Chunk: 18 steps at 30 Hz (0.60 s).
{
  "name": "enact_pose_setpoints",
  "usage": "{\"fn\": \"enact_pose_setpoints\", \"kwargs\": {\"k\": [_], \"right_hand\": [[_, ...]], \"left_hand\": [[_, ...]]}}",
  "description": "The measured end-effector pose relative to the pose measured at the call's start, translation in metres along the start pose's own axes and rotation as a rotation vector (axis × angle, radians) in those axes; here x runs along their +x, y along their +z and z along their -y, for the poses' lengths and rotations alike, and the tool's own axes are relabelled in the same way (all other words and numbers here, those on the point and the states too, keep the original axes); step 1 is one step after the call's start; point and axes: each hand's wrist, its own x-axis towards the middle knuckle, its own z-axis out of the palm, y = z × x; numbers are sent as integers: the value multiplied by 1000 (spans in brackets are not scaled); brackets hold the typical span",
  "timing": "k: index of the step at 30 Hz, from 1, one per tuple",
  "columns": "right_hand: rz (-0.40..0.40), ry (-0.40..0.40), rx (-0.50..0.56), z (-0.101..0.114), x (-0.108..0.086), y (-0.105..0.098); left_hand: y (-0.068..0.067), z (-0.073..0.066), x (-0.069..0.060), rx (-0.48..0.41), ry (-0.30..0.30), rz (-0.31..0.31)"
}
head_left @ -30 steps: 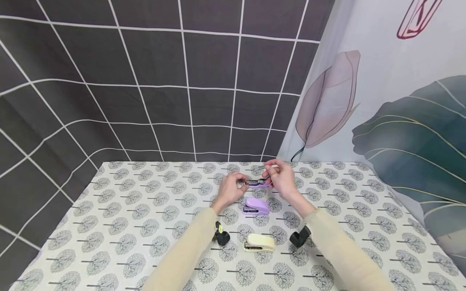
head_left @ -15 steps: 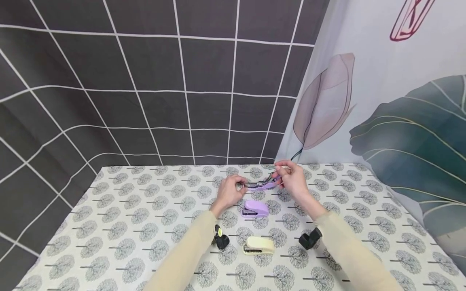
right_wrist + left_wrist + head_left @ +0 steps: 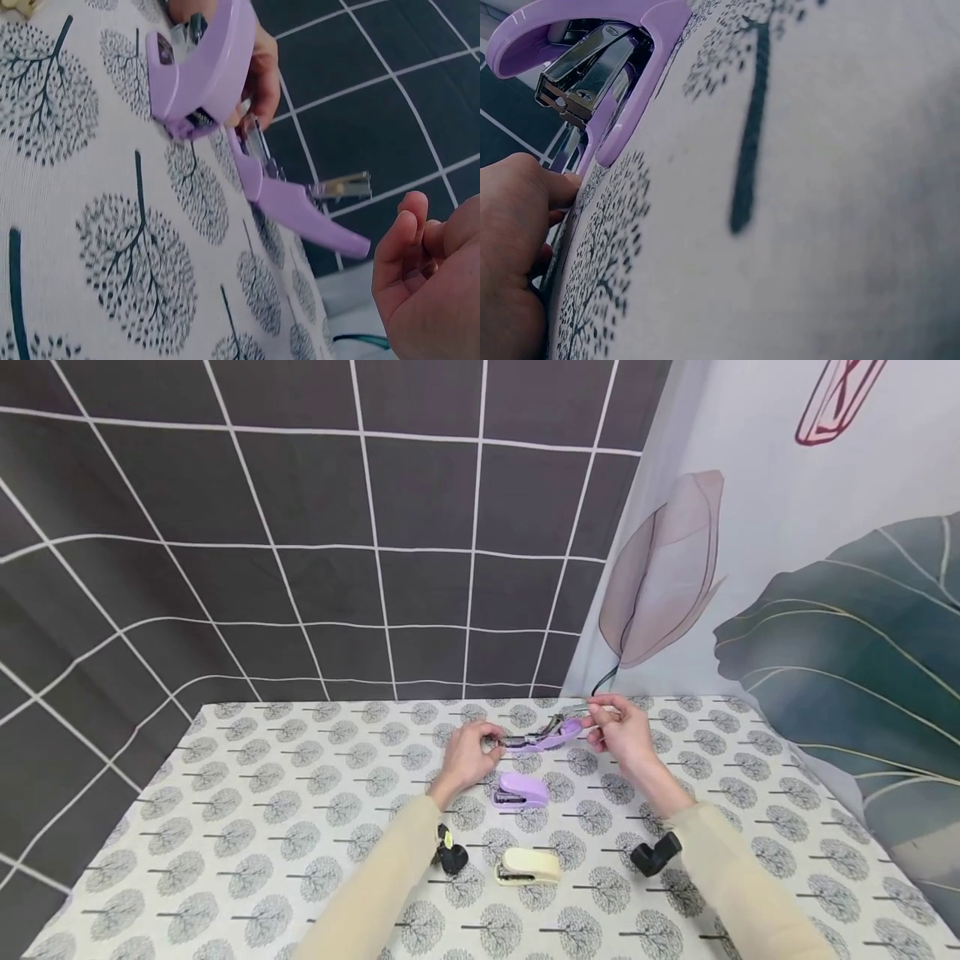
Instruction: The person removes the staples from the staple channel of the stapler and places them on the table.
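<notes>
In the head view, a purple stapler (image 3: 540, 742) lies folded wide apart at the back of the table, its metal magazine exposed. My left hand (image 3: 468, 758) grips its left end. To the right of the stapler, my right hand (image 3: 624, 731) has thumb and fingers together and pinches a thin grey strip (image 3: 574, 707), which looks like a row of staples. The right wrist view shows these fingertips apart from the stapler's purple end (image 3: 319, 225); the strip is not discernible there. A second purple stapler (image 3: 521, 791) rests in front, touched by neither hand.
Nearer me on the tree-patterned tablecloth (image 3: 300, 827) stands a cream stapler (image 3: 527, 866). A dark gridded curtain (image 3: 420, 585) hangs behind the table, and a pale curtain with leaves (image 3: 750, 527) hangs at the right.
My right hand has moved right, away from the opened stapler, carrying the thin strip. The stapler's purple right end now shows more fully. My left hand keeps its grip.
</notes>
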Motion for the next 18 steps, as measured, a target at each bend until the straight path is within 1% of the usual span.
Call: {"fn": "enact_pose_setpoints", "kwargs": {"k": [2,5,10,15,18], "right_hand": [[0,6,8,-4,1,-3],[1,4,6,-8,5,-7],[3,27,-28,-19,6,-14],[5,56,-58,-30,6,-19],[1,68,-59,-35,6,-20]], "left_hand": [[0,1,0,4,4,-5],[-2,1,1,-4,-7,-5],[-3,-1,-1,-5,-15,6],[-1,-1,-2,9,1,0],[-1,-1,-2,3,12,-4]]}}
